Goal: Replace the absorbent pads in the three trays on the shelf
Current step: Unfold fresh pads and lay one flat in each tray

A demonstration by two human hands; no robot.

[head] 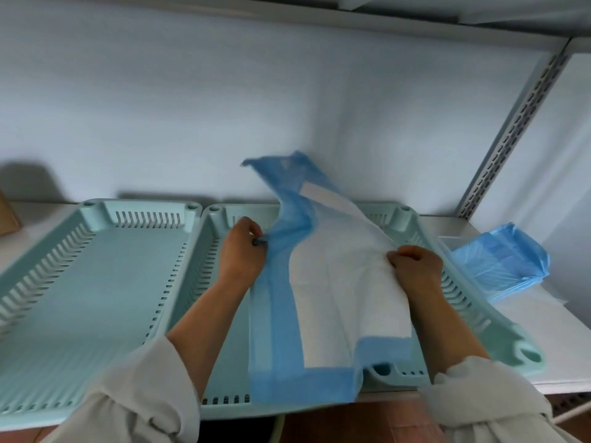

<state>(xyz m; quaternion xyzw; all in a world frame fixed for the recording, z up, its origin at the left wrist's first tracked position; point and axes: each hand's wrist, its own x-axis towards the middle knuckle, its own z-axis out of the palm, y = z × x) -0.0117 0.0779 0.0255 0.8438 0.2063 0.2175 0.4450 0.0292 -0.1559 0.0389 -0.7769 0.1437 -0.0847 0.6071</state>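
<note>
Three pale green slotted trays stand side by side on the white shelf. The left tray (96, 282) holds nothing. A white absorbent pad with blue borders (335, 289) lies crumpled and half lifted across the middle tray (224, 346) and the right tray (463, 292). Its far end sticks up against the back wall, and its near blue edge hangs over the trays' front rim. My left hand (243, 251) pinches the pad's left blue edge. My right hand (415, 266) grips a bunch of the white part on the right side.
A bundle of folded blue pads in thin blue plastic (502, 266) lies on the shelf to the right of the trays. A perforated metal upright (511, 123) rises at the right. A brown box corner (8, 215) shows at the far left.
</note>
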